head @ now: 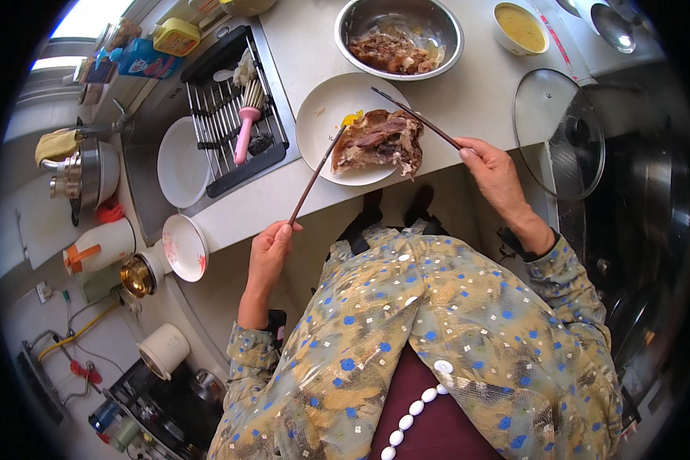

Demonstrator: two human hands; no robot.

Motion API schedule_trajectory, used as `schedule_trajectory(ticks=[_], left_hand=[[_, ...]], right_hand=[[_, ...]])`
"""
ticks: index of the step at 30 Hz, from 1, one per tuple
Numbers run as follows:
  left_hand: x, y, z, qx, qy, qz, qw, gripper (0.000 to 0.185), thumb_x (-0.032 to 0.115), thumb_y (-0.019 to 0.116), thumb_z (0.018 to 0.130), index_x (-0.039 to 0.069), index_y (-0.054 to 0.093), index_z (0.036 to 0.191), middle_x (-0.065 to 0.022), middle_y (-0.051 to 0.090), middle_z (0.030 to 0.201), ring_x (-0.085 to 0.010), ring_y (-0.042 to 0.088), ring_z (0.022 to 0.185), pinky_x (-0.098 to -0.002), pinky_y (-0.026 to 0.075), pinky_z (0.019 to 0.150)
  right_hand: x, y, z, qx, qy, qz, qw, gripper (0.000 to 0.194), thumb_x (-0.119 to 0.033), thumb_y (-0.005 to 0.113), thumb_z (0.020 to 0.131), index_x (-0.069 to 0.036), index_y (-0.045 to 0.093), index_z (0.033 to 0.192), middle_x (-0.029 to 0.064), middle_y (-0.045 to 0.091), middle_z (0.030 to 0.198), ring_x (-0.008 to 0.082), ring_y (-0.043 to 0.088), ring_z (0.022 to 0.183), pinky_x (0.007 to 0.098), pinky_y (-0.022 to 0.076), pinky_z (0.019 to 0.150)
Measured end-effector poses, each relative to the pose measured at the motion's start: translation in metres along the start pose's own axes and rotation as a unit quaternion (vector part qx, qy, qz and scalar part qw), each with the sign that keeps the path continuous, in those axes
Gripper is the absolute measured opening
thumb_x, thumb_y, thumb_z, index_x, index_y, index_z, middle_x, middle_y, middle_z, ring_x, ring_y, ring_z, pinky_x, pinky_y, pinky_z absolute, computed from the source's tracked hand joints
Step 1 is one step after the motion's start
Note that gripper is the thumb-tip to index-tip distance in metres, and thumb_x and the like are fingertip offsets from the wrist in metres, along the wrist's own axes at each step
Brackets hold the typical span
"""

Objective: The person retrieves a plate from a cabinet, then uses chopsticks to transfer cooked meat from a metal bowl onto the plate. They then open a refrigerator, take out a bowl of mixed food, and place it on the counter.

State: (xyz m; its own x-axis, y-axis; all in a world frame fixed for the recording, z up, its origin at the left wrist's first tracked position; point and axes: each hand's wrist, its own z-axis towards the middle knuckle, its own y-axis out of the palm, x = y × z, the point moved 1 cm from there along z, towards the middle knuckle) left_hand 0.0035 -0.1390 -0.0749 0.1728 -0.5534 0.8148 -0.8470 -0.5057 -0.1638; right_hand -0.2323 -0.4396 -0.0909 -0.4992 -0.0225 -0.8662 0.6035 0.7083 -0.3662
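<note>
A large chunk of cooked meat (379,144) lies on a white plate (316,109) near the counter's front edge. My left hand (271,247) grips one dark chopstick, whose tip is at the meat's left side. In my right hand (489,169) is another dark chopstick, slanting over the meat's upper right, its tip above the plate. Just beyond the plate stands a steel bowl (345,34) with shredded meat pieces (397,50) in it. Whether the right chopstick touches the meat, I cannot tell.
Left of the plate, a sink (141,172) holds a drying rack, a pink-handled brush (245,132) and a white basin (178,164). A floral bowl (185,247) sits on the counter's edge. To the right are a glass lid (537,126) and a bowl of yellow liquid (520,29).
</note>
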Motion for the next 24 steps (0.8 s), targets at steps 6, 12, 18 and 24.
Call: schedule_trajectory(ticks=[6,12,18,24], left_hand=[[0.001,0.018,-0.029,-0.017,-0.035,-0.010,0.999,0.028,0.030,0.050,0.092,0.004,0.061,0.094,0.0105,0.034,0.055,-0.0005,0.028,0.047,-0.0188,0.021,0.043],[-0.003,0.003,-0.020,-0.051,-0.021,0.028,0.998,0.027,0.029,0.051,0.092,0.005,0.062,0.092,0.0098,0.035,0.056,-0.0011,0.030,0.050,-0.0189,0.024,0.044],[-0.015,-0.013,-0.008,-0.070,0.010,0.061,0.996,0.025,0.027,0.050,0.092,0.005,0.063,0.092,0.0095,0.036,0.059,-0.0015,0.031,0.052,-0.0186,0.024,0.046],[-0.026,-0.024,0.003,-0.072,0.024,0.044,0.996,0.026,0.027,0.050,0.092,0.005,0.063,0.093,0.0098,0.034,0.058,-0.0013,0.030,0.052,-0.0187,0.024,0.046]], right_hand=[[-0.008,-0.016,-0.001,0.028,-0.045,-0.049,0.997,0.023,-0.017,0.054,0.087,-0.007,0.063,0.107,0.0022,0.059,0.070,0.0062,0.050,0.064,0.0225,0.0420,0.060],[-0.031,-0.073,-0.068,0.047,-0.039,-0.127,0.990,0.023,-0.013,0.057,0.084,-0.003,0.064,0.104,0.0000,0.062,0.073,0.0052,0.051,0.064,0.0211,0.0410,0.057],[-0.027,-0.050,-0.079,0.050,-0.027,-0.134,0.989,0.023,-0.014,0.056,0.084,-0.003,0.065,0.102,-0.0034,0.054,0.062,0.0032,0.044,0.057,0.0205,0.0354,0.051],[-0.033,-0.024,-0.058,0.077,-0.042,-0.139,0.986,0.023,-0.016,0.056,0.084,-0.003,0.065,0.102,-0.0027,0.052,0.060,0.0039,0.044,0.056,0.0219,0.0354,0.050]])
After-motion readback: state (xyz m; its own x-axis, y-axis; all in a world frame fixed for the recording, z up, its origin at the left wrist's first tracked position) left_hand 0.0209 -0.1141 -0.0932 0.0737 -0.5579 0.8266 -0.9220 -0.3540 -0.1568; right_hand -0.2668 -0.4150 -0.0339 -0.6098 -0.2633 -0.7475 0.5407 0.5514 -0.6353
